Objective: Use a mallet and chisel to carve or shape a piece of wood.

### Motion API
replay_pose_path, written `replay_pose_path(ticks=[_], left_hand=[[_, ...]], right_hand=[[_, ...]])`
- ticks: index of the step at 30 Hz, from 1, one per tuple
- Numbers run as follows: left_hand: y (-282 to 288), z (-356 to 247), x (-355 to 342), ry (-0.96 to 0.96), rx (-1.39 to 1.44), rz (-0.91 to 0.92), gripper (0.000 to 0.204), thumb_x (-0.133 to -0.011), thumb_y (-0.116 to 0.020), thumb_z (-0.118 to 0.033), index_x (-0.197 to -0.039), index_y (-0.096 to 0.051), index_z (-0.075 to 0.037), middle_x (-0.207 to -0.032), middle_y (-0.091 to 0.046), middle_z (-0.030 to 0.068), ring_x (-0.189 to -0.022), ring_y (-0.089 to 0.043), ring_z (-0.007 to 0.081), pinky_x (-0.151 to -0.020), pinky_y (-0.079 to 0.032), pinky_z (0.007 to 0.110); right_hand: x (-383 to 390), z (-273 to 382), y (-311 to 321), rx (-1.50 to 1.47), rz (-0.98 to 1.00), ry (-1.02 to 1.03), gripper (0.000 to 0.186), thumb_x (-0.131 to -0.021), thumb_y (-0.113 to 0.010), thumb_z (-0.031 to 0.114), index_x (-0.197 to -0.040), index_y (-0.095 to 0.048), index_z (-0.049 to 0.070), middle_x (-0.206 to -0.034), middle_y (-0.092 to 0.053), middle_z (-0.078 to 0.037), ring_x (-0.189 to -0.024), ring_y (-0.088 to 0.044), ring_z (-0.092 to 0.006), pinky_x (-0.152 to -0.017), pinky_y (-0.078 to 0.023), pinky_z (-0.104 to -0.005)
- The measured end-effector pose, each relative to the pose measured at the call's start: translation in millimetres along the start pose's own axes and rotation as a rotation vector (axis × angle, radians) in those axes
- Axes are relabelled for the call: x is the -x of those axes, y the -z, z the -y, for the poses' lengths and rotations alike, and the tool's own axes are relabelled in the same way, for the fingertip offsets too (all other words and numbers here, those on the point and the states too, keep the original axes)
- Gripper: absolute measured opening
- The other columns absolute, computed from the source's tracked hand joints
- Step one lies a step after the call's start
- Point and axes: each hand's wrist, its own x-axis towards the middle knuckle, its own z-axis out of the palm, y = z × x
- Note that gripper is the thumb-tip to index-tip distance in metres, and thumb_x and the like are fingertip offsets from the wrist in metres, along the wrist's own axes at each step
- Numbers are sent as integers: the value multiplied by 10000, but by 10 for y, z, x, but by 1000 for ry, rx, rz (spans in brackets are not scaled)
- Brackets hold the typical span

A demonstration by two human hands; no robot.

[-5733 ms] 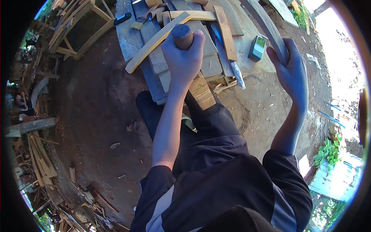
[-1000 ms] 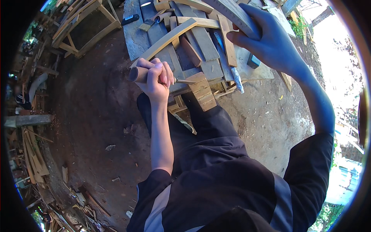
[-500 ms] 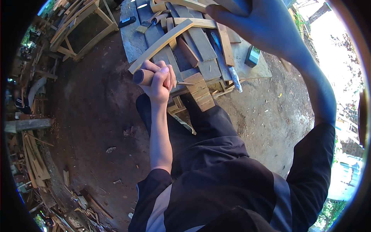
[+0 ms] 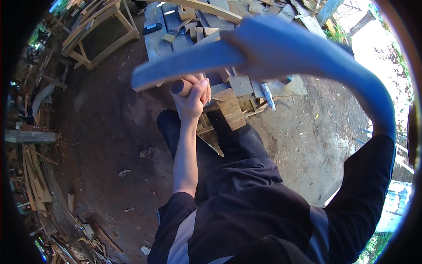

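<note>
My left hand (image 4: 193,97) is closed on the wooden handle (image 4: 180,88) of a chisel. Its thin blade (image 4: 216,99) runs rightward to a pale wooden block (image 4: 231,110) at the workbench’s near edge, above my right thigh. My right hand (image 4: 259,46), blurred by motion, grips a long squared wooden bar (image 4: 176,66). The bar extends leftward above the chisel handle and hides part of the boards behind it; whether it touches the handle I cannot tell.
The workbench (image 4: 293,90) holds several loose boards, a brush (image 4: 168,37), a dark small object (image 4: 152,29) and a crumpled plastic strip (image 4: 268,96). A wooden frame (image 4: 125,22) stands at back left; scrap wood (image 4: 39,176) lines the left side, beside a grey beam (image 4: 30,137).
The bar in my right hand has swung from upper right leftward and down, over the chisel. The chisel, upright 5.7 seconds ago, lies tilted sideways, and my left hand has shifted slightly right recently.
</note>
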Motion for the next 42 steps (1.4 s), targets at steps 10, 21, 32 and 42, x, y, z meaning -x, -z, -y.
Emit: replay_pose_path(ticks=[10, 21, 32, 42], left_hand=[[-62, -29, -42, 109, 62, -12, 246, -821, -546, 30, -653, -394, -68, -487, -393, 8, -365, -371, 86, -363, -328, 249], [-40, -68, 19, -74, 60, -323, 205, -833, -521, -4, -733, -351, -60, -491, -358, 19, -325, -347, 112, -315, -313, 279], [-129, -91, -20, -67, -9, -78, 186, -837, -515, -28, -750, -358, -78, -495, -352, 24, -339, -348, 115, -330, -326, 265], [-234, -89, -87, -91, -52, -146, 172, -834, -526, -28, -768, -370, -61, -483, -352, 24, -326, -353, 113, -319, -333, 268]], right_hand=[[16, -47, 248, -71, 221, -297, 250, -839, -682, 240, -1041, -664, 93, -767, -660, -119, -725, -665, -237, -686, -545, -376], [627, -394, -335, -481, -204, -489, 432, -818, -751, 344, -1086, -626, 29, -759, -652, -103, -626, -642, -149, -585, -519, -299], [1250, 420, -2170, -831, 53, -917, 511, -721, -836, 384, -950, -577, 8, -781, -648, -144, -715, -667, -260, -651, -522, -393], [1169, 491, -2677, -991, 15, -1002, 592, -677, -837, 415, -996, -570, -6, -919, -666, -217, -911, -663, -352, -805, -502, -433]])
